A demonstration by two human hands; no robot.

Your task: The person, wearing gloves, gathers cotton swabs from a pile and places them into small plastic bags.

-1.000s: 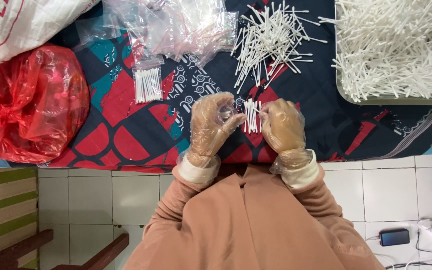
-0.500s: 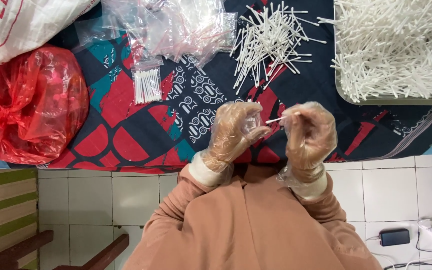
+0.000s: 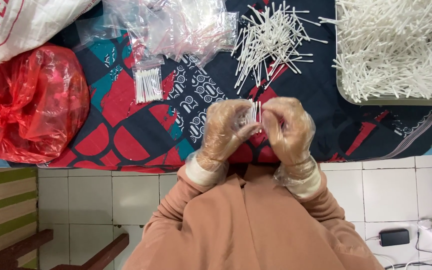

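While our gloved left hand [image 3: 223, 131] and right hand [image 3: 287, 129] press together, we pinch a small bundle of cotton swabs [image 3: 254, 111] between them above the patterned cloth [image 3: 141, 135]. Beyond lie a filled packet [image 3: 147, 85], loose swabs [image 3: 271, 42] and a heaped tray [image 3: 401, 101].

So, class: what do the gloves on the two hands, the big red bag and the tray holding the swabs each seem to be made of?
Gloves, on left hand and right hand: thin clear plastic film, crinkled and see-through. Red bag: glossy thin plastic, translucent, creased, knotted. Tray: probably hard plastic or enamelled metal; its smooth, dull grey-green rim leaves that open.
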